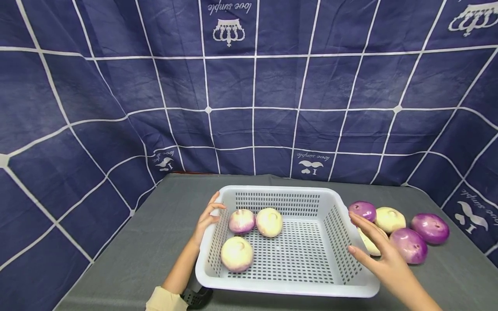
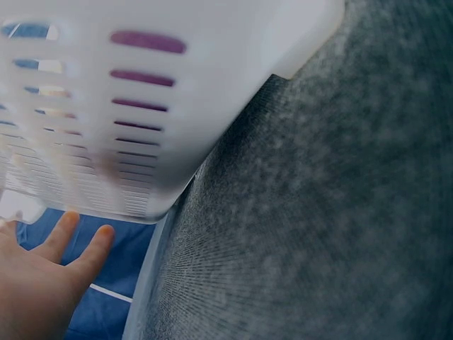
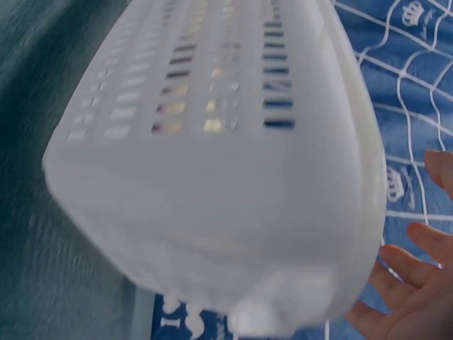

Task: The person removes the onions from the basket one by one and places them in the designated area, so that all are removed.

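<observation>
A white perforated plastic basket [image 1: 288,290] stands on the grey cloth. In its left half lie three round purple-and-cream turnips: one turnip [image 1: 242,221] at the back left, a paler turnip [image 1: 269,222] beside it, and another turnip [image 1: 237,255] in front. My left hand [image 1: 204,222] is at the basket's left rim, fingers spread and loosely bent over the edge. Along the right rim, my right hand [image 1: 379,246] has its fingers and thumb stretched apart. The right wrist view shows those fingers [image 3: 407,265] close beside the rim, with nothing held between them.
Several more turnips [image 1: 408,245], some purple and some cream side up, lie grouped right of the basket, partly behind my right hand. A blue curtain [image 1: 280,86] with white grid lines hangs behind and at both sides. A dark wristband [image 1: 196,297] sits at my left wrist.
</observation>
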A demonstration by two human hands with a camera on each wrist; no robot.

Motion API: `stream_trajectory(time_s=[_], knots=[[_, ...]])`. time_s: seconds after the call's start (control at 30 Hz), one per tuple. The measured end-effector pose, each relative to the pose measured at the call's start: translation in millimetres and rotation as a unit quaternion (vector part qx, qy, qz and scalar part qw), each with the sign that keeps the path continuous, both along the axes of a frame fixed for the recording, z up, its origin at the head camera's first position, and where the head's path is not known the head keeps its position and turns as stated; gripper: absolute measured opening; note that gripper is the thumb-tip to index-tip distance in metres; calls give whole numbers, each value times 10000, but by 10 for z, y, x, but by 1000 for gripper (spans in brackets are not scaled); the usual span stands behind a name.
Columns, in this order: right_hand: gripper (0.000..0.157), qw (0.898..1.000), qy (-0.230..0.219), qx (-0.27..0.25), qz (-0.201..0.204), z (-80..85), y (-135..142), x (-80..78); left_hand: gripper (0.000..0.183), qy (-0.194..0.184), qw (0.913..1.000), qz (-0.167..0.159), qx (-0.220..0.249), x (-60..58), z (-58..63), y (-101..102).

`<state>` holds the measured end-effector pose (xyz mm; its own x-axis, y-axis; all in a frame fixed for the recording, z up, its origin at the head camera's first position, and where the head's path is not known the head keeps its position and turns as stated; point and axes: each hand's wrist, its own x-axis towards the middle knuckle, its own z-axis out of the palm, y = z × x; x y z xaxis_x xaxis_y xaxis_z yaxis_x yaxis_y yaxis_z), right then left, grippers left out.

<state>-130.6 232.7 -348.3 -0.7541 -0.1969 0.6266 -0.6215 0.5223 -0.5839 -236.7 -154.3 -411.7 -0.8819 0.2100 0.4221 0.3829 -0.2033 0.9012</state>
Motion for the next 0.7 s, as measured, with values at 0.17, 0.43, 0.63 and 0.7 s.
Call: stream_trajectory(time_s=[0.17,0.43,0.63,0.7], knots=[[67,9992,-54,146,375,35,-110,-22,37,-9,10000,-11,56,-12,-16,-3],[66,9965,-147,-5,820,104,-352,-36,38,8,10000,-10,31,-5,-2,0],[66,9950,-169,8,980,157,-512,-39,38,11,10000,-53,64,11,9,4],[66,9946,-191,31,1023,169,-559,-38,39,2,10000,-38,69,11,13,5]])
